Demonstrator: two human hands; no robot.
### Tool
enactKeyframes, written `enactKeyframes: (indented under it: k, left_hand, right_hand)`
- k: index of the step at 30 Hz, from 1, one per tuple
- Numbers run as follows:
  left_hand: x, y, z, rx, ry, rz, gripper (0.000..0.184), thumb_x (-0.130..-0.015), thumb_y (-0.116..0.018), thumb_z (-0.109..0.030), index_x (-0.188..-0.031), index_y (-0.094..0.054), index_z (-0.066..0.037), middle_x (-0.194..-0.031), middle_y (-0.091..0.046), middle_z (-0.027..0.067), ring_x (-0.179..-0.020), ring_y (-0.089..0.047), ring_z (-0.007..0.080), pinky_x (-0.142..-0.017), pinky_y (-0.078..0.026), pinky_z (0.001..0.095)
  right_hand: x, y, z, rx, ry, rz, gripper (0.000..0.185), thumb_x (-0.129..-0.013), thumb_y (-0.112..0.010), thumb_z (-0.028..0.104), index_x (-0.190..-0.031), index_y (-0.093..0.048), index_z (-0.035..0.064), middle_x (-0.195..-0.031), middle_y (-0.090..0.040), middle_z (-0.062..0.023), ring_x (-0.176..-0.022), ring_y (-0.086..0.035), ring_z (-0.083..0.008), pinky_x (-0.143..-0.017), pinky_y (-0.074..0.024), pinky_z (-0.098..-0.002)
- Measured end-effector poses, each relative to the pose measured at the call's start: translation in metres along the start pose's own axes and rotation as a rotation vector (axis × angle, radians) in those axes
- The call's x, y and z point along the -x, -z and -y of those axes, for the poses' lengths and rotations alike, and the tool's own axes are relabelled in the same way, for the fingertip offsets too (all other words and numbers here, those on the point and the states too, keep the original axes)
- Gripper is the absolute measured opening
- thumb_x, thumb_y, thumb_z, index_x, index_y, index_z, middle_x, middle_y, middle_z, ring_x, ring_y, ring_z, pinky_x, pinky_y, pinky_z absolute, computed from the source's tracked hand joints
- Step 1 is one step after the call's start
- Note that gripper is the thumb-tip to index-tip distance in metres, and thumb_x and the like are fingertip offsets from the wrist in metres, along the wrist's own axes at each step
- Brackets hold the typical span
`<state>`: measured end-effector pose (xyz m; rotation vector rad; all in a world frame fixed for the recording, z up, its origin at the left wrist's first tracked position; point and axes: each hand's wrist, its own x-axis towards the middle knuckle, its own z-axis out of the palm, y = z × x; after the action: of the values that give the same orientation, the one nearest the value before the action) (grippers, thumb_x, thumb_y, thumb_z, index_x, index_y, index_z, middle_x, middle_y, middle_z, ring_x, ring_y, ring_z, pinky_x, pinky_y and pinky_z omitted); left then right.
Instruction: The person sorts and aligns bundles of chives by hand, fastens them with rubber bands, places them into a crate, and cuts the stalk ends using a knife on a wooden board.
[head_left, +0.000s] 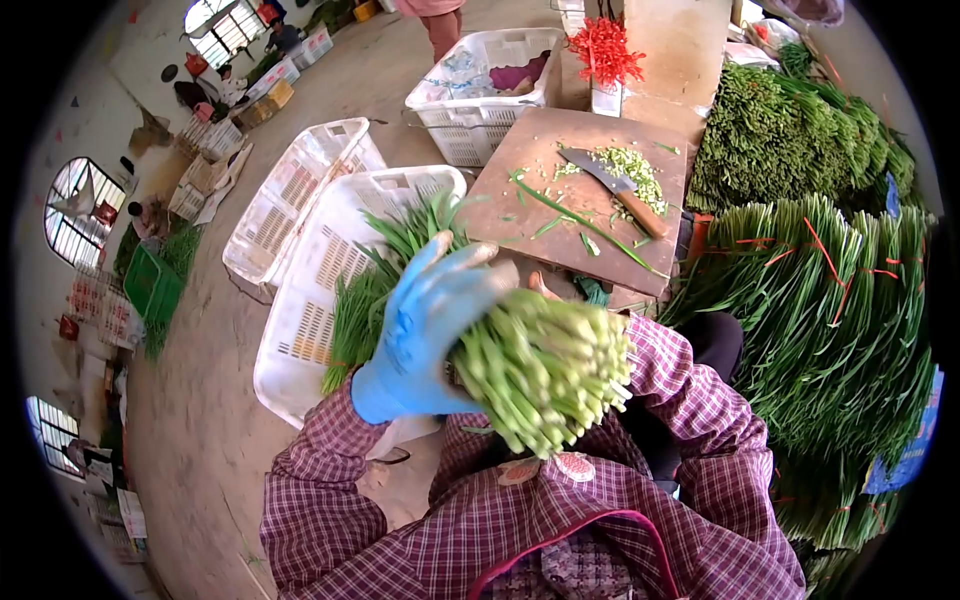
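A thick bunch of garlic chives (545,370) is held in front of my chest, its pale cut ends facing right and its leaves toward the upper left. My left hand (420,330), in a blue glove with soiled fingertips, curves around the bunch from the left; its fingers are slightly blurred. Most of my right hand (541,286) is hidden behind the bunch, with only fingers showing at the far side, closed around it. Just beyond, a knife (630,200) with a wooden handle lies on a board (520,215) among chopped stalk ends (630,165).
A white crate (285,375) with greens stands at left, beside another white crate (255,225). Behind the board is a third crate (470,140). Red ties (607,55) hang near the post. Stacked chive bundles (810,320) line the right side. Other people sit far left.
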<state>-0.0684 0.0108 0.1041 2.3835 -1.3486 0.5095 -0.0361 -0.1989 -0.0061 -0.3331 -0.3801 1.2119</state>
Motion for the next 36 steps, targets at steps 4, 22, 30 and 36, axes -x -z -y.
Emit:
enactKeyframes:
  k: [4, 22, 30, 36]
  left_hand:
    - [0.007, 0.004, 0.025, 0.925, 0.567, -0.257, 0.088, -0.060, -0.087, -0.033, -0.132, -0.047, -0.001, -0.123, -0.059, 0.0134, -0.109, -0.060, 0.0249, -0.098, -0.048, 0.0385]
    - [-0.051, -0.009, 0.012, 1.097, 0.501, -0.666, 0.087, -0.069, -0.083, -0.033, -0.136, -0.040, 0.001, -0.125, -0.054, 0.0103, -0.115, -0.053, 0.0179, -0.094, -0.047, 0.0309]
    - [0.006, -0.013, 0.079, 1.376, 0.635, -0.012, 0.109, -0.061, -0.084, -0.053, -0.142, -0.035, 0.002, -0.137, -0.048, 0.0194, -0.125, -0.049, 0.0296, -0.103, -0.044, 0.0420]
    - [0.052, -0.014, 0.089, 1.547, 0.755, 0.023, 0.103, -0.050, -0.083, -0.012, -0.142, -0.037, 0.000, -0.133, -0.054, 0.0170, -0.118, -0.056, 0.0294, -0.102, -0.046, 0.0406]
  right_hand:
    - [0.032, -0.023, 0.035, 0.809, -0.022, -0.256, 0.072, -0.099, -0.030, 0.058, -0.108, -0.066, -0.0030, -0.094, -0.071, -0.0133, -0.089, -0.069, -0.0232, -0.075, -0.0553, -0.0303]
    - [-0.015, -0.035, 0.000, 1.271, 0.923, -0.724, 0.096, -0.076, -0.079, 0.031, -0.148, -0.021, 0.0016, -0.136, -0.049, -0.0216, -0.127, -0.049, -0.0307, -0.107, -0.0369, -0.0397]
    - [-0.041, -0.056, -0.031, 1.186, 1.012, -0.665, 0.086, -0.084, -0.070, 0.034, -0.149, -0.021, 0.0043, -0.133, -0.051, -0.0226, -0.124, -0.051, -0.0330, -0.104, -0.0395, -0.0414]
    - [0.026, -0.074, 0.001, 1.602, 0.872, -0.887, 0.039, -0.080, -0.073, 0.035, -0.104, -0.067, 0.0037, -0.091, -0.066, -0.0121, -0.083, -0.065, -0.0302, -0.073, -0.0525, -0.0380]
